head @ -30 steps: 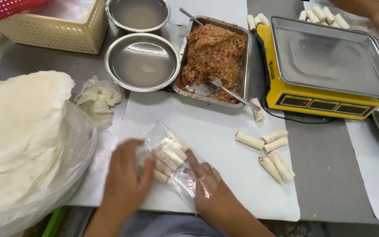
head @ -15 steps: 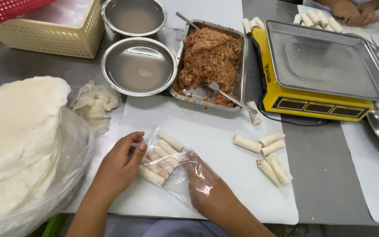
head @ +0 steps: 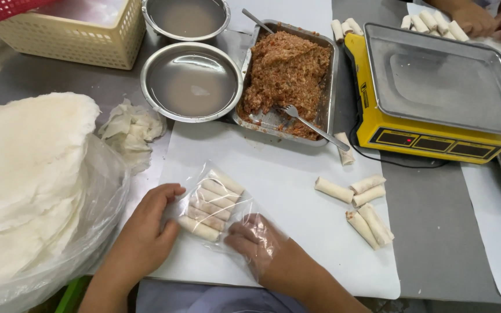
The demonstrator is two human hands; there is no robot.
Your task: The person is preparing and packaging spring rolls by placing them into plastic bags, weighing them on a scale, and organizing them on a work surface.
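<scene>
Since half a second ago, my left hand (head: 146,223) has closed in against the left edge of the clear plastic bag (head: 218,206), and the rolls inside have settled into a neater row.

Bag position: flat on the white cutting sheet (head: 285,191), directly in front of me, between both hands. It contains a row of spring rolls (head: 210,206) laid side by side, parallel to one another.

Left hand: fingers curled, fingertips pressed against the bag's left side. In my judgement this braces the row so the rolls do not slide out of line.

Right hand (head: 256,243): inside the bag's open end, the film draped over my fingers, which lie loosely spread and flat at the lower right of the row. It grips no single roll that I can see.

Surroundings: five loose spring rolls (head: 358,203) lie to the right on the same sheet, well apart from the bag. Behind them stands a yellow weighing scale (head: 430,93) with a steel platter. A metal tray of minced filling (head: 288,75) with a fork (head: 308,122) sits beyond the bag, beside two steel bowls (head: 189,81) of cloudy liquid. A stack of white wrappers (head: 24,168) lies at my left. Another person's hands (head: 485,20) work at top right.
</scene>
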